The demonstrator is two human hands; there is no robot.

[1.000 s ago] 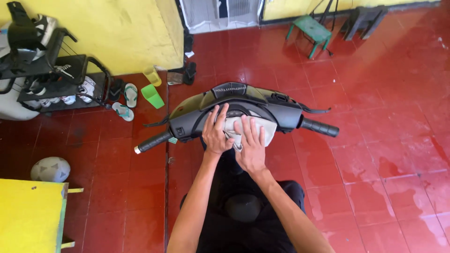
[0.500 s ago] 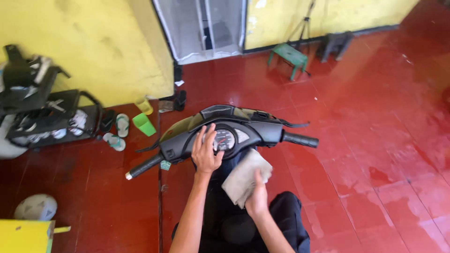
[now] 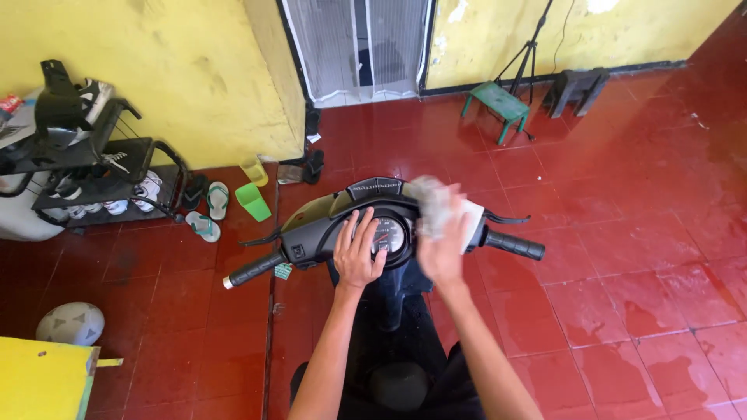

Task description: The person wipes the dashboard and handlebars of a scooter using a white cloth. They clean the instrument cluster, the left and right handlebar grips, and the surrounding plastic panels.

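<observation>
- Head view looks down on a scooter standing on a wet red tile floor, and I see both of my hands over its handlebar.
- My left hand lies flat and open, fingers spread, on the dash, touching the left edge of the round gauge.
- My right hand is blurred; it grips a pale cloth and presses it against the handlebar cover just right of the gauge.
- That cloth sits between the gauge and the right grip, with a white corner hanging over the cover's right side.
- The left grip juts toward the lower left, well apart from both hands.
- The black seat shows between my forearms at the bottom.
- Against the yellow wall on the left stands a black shoe rack with shoes on it.
- Sandals lie on the floor beside the rack, with a green cup and a yellowish cup near them.
- A ball rests at the lower left, just above a yellow worktop.
- Farther back, a green stool and a dark stool stand near a tripod, right of a screened door.
</observation>
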